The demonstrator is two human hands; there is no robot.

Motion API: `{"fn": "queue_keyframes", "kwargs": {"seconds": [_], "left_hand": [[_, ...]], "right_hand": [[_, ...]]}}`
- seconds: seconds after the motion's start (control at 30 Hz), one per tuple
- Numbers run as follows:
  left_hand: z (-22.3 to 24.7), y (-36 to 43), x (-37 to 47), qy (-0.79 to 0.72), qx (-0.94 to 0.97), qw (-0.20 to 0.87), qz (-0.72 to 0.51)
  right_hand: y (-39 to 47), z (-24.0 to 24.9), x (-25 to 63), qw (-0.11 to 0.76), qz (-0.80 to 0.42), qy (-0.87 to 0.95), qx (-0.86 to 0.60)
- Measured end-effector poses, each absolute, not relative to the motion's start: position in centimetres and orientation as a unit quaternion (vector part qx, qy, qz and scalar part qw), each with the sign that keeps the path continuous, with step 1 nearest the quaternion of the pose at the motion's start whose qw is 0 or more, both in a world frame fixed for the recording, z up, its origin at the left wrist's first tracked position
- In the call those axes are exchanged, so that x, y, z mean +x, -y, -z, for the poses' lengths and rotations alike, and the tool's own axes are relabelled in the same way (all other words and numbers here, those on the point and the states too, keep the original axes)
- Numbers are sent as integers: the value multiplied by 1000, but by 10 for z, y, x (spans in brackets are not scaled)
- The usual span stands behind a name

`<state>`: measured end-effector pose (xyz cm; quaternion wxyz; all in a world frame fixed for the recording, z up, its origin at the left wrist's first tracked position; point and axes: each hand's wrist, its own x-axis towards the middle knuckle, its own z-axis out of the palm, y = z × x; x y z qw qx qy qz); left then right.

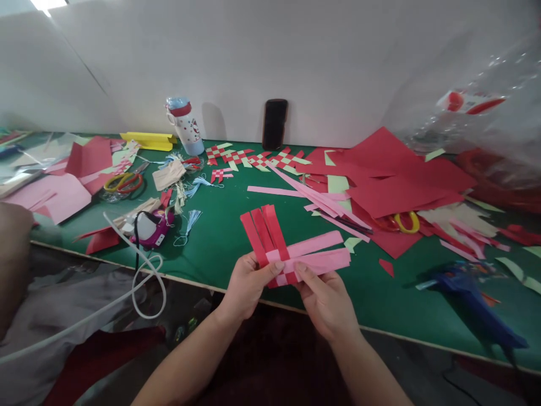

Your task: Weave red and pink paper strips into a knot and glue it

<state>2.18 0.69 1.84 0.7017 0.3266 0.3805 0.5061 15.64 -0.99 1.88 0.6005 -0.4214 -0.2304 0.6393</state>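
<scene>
Between my hands is a weave of red and pink paper strips [310,261], held just above the table's front edge. Its red strips fan out away from me and its pink strips stretch to the right. My left hand [249,285] pinches the left side of the woven part, thumb on top. The right side is gripped by my right hand [327,296], its thumb pressed on the pink strips. The fingers under the paper are hidden. Beyond the weave, loose pink strips [316,200] lie across the green table [211,237].
Woven red and green pieces [257,159] line the back near a phone [274,124] and a bottle [185,127]. Red sheets [406,180] and yellow-handled scissors [407,222] lie right, with a blue glue gun [473,304]. Left are scissors [122,183], tassels [192,223] and a white cable [146,270].
</scene>
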Motion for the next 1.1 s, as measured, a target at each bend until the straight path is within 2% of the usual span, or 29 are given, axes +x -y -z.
{"fn": "queue_keyframes", "kwargs": {"seconds": [0.53,0.6,0.73,0.8,0.9,0.97,1.1], "left_hand": [[-18,-13,10,-395,335,680,-519],[-20,-15,2,-394,339,687,-507],[-22,-18,-12,-389,367,724,-434],[-23,-19,-16,-389,389,735,-397],[-26,-19,-16,-391,429,731,-360],[-30,-19,-15,-388,452,725,-345],[-35,-19,-14,-395,459,726,-325]], "right_hand": [[13,-15,165,597,-613,275,-438],[12,-15,183,611,-577,295,-454],[5,-20,227,655,-426,360,-510],[2,-29,239,595,-371,449,-553],[-2,-45,236,411,-332,613,-588],[-5,-53,225,318,-324,686,-568],[-9,-59,205,223,-370,724,-538]]}}
